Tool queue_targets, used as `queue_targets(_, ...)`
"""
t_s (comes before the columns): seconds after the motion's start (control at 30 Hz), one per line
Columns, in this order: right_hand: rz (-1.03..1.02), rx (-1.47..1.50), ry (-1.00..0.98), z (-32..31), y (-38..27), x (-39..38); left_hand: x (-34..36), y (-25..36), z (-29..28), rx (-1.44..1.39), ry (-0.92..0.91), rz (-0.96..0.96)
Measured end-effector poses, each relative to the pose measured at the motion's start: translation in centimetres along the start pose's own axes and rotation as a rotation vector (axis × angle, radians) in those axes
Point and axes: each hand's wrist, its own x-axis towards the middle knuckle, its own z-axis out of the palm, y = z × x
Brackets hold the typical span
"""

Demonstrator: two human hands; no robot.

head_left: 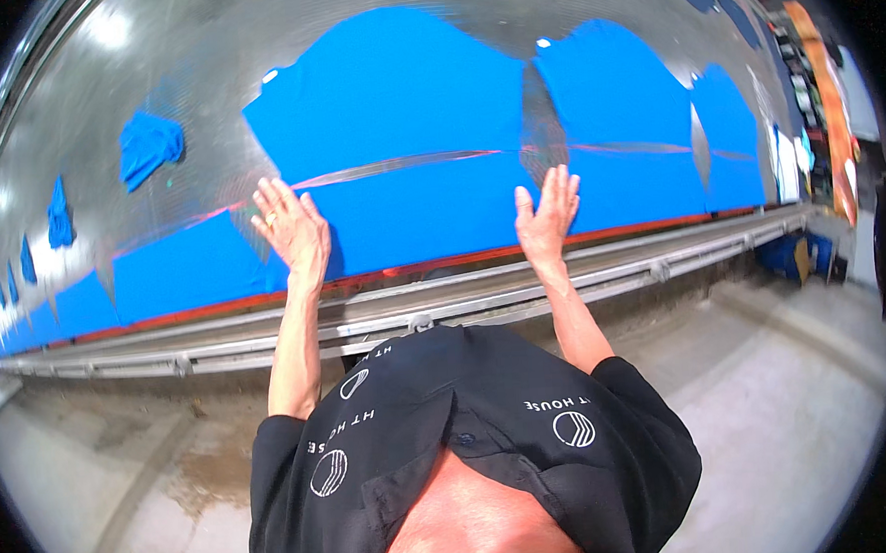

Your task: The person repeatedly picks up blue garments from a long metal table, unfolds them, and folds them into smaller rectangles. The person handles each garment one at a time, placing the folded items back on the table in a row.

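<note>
A cut blue fabric panel lies flat along the near edge of a long dark table. My left hand rests at the panel's left end, fingers stretched and spread, a ring on one finger. Near its right end my right hand lies flat, thumb apart from the fingers. Neither hand grips anything. Just beyond, a larger blue fabric piece with a curved far edge is spread out, a small white tag at its left corner. A narrow gap separates it from the near panel.
More blue pieces lie to the right, and another panel to the left. A crumpled blue piece sits farther left. A metal rail runs along the table's near side. Blue bins stand on the floor at right.
</note>
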Motion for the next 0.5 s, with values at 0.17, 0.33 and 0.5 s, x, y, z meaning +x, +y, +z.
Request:
queue_targets(0.17, 0.029, 0.045, -0.050, 0.1, -0.2, -1.3, 0.1, 0.1, 0.1, -0.039, 0.048, -0.011)
queue_targets(0.33, 0.038, 0.060, -0.069, 0.1, -0.2, -1.4, 1.2, -0.6, 0.2, -0.274, 0.257, -0.057)
queue_targets(0.5, 0.025, 0.063, -0.072, 0.0, -0.1, -1.4, 2.4, -1.0, -0.1, -0.418, 0.282, -0.208)
